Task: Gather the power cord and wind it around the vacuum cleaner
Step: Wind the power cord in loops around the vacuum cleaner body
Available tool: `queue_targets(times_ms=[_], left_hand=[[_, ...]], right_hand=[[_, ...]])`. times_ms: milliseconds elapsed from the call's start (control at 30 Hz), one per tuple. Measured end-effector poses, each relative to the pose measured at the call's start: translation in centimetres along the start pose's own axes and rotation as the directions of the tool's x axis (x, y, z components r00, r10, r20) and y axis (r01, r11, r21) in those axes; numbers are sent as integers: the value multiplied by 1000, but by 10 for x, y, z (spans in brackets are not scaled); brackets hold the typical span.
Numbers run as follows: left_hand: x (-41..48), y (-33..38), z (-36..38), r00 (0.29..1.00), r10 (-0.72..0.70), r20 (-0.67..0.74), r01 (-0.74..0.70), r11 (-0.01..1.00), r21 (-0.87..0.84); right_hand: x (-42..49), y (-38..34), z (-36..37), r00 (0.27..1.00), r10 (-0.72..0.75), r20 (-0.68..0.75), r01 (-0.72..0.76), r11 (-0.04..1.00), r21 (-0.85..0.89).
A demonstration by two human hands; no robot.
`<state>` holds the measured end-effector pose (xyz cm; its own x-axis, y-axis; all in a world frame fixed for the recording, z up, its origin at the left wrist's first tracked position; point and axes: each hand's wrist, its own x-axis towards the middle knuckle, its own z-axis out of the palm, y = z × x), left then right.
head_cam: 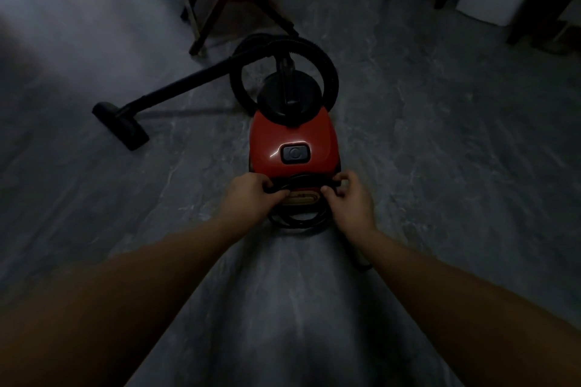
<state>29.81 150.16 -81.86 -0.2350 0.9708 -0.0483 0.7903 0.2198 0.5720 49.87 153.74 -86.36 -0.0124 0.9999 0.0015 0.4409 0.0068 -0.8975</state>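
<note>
Both hands are closed on the black power cord (294,221); the left hand (251,195) pinches it at one side and the right hand (349,199) at the other. The cord loops hang between and just below them, at the near end of the red vacuum cleaner (294,138); its hose (330,72) curls beyond the hands on the grey floor (440,151).

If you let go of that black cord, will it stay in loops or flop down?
Probably flop a bit. The power cord bends into soft loops between the left hand and right hand, so it looks floppy, not stiff. It seems light. Loops already sag against the rear of the red vacuum cleaner, so they would likely slide loose.
</note>
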Motion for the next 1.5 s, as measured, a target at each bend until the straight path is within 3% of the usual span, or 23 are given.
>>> queue_targets(times_ms=[367,733,1067,1500], left_hand=[[2,-2,3,998,-53,19,55,993,-103],[2,-2,4,994,-106,19,108,966,-233],[4,0,6,982,-188,28,186,924,-334],[9,-2,-2,982,-169,82,186,931,-314]], right_hand=[[-5,5,0,977,-201,-78,156,910,-384],[-5,3,4,993,-116,-29,102,951,-292],[-8,-13,7,984,-72,-164,44,985,-169],[1,-8,0,990,-135,-46,116,949,-293]])
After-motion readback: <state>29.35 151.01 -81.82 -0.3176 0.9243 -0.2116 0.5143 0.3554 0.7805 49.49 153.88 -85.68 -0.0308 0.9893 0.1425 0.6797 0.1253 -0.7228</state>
